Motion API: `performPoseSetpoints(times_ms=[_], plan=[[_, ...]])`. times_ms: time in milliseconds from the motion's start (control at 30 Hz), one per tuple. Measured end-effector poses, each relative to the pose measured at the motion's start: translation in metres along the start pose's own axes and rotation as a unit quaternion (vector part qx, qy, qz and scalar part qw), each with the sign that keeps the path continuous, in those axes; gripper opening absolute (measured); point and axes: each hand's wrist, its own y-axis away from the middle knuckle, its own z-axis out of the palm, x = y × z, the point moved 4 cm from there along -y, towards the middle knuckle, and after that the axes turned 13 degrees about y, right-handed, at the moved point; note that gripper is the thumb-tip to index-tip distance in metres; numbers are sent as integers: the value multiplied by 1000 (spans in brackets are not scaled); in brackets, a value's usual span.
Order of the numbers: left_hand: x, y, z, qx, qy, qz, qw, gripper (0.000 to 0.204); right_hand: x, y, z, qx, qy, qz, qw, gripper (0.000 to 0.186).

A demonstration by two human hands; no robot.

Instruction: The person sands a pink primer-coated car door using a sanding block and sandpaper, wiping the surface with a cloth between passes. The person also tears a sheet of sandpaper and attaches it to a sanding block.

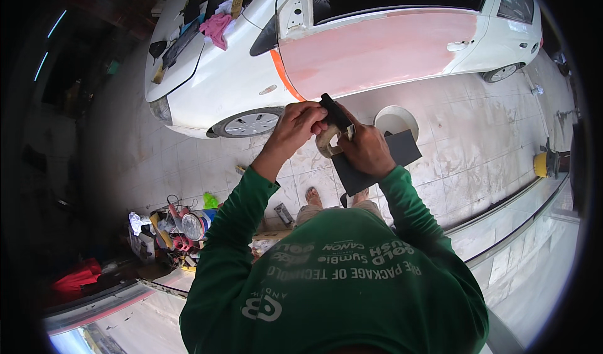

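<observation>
Both my hands are up in front of me, around a black sanding block (337,113) with a worn, pale curved handle. My left hand (294,126) pinches the block near its far end. With fingers closed, my right hand (367,148) grips the block by its near end. A dark grey sheet of sandpaper (405,149) hangs out from under the right hand, which holds it too. Beyond them stands a white car (217,84), its front door (377,49) covered in a dull pink coat, with orange tape (286,75) along the door's front edge.
A white bucket (380,123) stands on the tiled floor behind the sandpaper. Left of my feet lies a small grey block (284,214), near a pile of tools (179,228). A pink cloth (216,29) rests on the car's hood. A yellow container (541,164) sits at far right.
</observation>
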Motion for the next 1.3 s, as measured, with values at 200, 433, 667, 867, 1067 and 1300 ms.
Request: performPoseSetpoints(times_ms=[200, 433, 667, 867, 1067, 1300], plan=[[31, 62, -27, 101, -251, 271, 924, 15, -25, -13, 44, -17, -22, 1, 1000, 55], [21, 76, -67, 106, -343, 351, 865, 15, -57, -24, 78, -6, -60, -66, 996, 46], [-33, 52, -94, 176, 76, 62, 980, 30, -19, -29, 84, 65, -183, -38, 980, 36], [-72, 67, -66, 79, -197, 217, 953, 18, 51, -42, 29, 16, -342, 123, 931, 34], [-71, 49, -17, 111, -276, 191, 935, 14, 16, -29, 5, 139, -355, 12, 924, 31], [-91, 40, 1, 137, -310, 271, 901, 17, -18, -8, -2, 173, -190, -72, 964, 33]])
